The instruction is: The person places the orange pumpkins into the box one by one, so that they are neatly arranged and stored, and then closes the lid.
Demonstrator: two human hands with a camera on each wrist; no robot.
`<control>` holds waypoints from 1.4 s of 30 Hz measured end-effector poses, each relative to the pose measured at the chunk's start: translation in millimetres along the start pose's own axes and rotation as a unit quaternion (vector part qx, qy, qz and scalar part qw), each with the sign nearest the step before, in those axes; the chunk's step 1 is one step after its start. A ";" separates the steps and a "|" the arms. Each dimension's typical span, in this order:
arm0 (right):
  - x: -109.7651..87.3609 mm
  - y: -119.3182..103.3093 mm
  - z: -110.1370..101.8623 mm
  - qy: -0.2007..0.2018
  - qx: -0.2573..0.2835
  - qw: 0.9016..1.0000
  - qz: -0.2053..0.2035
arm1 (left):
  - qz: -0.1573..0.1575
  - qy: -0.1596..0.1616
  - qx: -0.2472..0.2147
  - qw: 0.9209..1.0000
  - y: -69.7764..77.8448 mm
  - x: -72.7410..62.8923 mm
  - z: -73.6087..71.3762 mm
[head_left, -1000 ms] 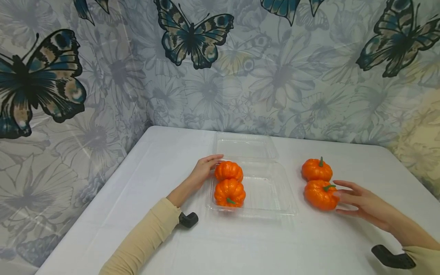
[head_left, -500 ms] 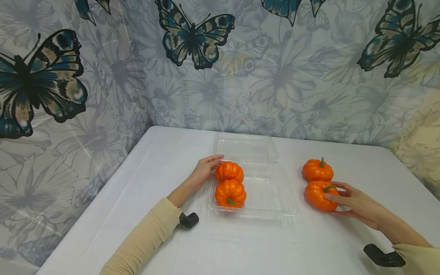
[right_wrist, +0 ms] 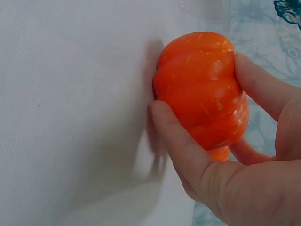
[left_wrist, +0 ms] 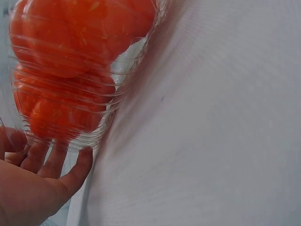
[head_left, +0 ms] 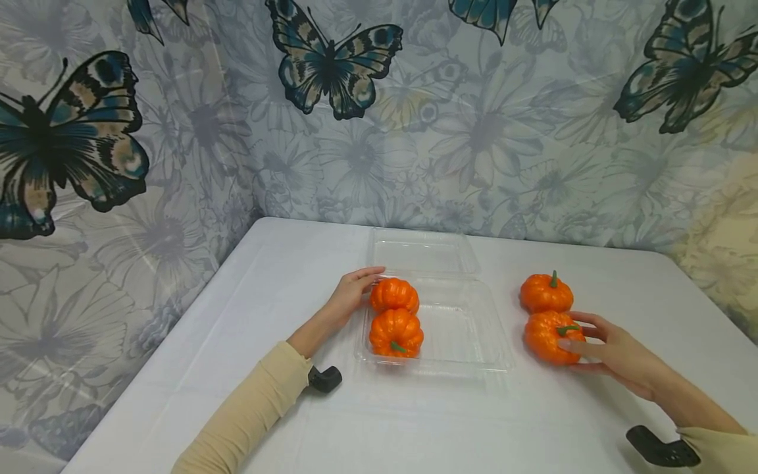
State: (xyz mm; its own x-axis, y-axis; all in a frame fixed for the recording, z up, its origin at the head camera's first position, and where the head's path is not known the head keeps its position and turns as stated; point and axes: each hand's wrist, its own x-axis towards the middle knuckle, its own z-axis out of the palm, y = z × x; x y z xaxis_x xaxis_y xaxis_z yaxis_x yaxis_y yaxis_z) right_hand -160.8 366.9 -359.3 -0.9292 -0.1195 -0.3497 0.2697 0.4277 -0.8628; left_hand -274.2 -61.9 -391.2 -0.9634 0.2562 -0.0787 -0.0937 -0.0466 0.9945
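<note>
My right hand (head_left: 622, 359) grips a small orange toy pumpkin (head_left: 547, 337) with a green stem, fingers and thumb spread around its near right side. In the right wrist view this pumpkin (right_wrist: 202, 84) sits at the white cloth between thumb and fingers. Just behind it stands another orange pumpkin (head_left: 541, 293). My left hand (head_left: 349, 296) holds the left side of a clear plastic clamshell container (head_left: 462, 329); its fingers (left_wrist: 54, 160) lie against the ribbed outer wall. Inside, along the left, sit a rear pumpkin (head_left: 393, 294) and a front pumpkin (head_left: 396, 333).
The container's clear lid (head_left: 423, 253) lies folded back behind it. A white cloth (head_left: 414, 428) covers the table. Behind the table's far edge rises a floral curtain (head_left: 474, 164) printed with butterflies.
My right hand has moved left onto the nearer right-hand pumpkin and closed its fingers and thumb around it. The left hand and the container have stayed in place.
</note>
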 end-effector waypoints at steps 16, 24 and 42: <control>-4.4 -12.4 -8.9 0.031 0.009 0.996 -0.077 | -0.006 -0.022 0.008 1.000 5.1 -2.1 -1.9; -4.7 -25.6 -9.7 0.048 -0.028 0.993 -0.105 | -0.001 -0.020 0.010 1.000 2.0 -0.1 -2.6; 1.2 -57.1 7.0 0.078 -0.097 0.972 -0.198 | 0.002 -0.011 0.007 1.000 0.7 0.6 -1.8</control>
State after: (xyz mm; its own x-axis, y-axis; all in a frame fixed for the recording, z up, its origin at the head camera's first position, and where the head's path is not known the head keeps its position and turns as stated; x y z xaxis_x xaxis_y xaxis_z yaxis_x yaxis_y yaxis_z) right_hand -175.6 336.0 -313.1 -0.9817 -0.1782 0.0678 -0.1551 0.5390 -0.8279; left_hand -275.3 -63.5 -390.7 -0.9578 0.2778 -0.0739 -0.0868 -0.0345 0.9956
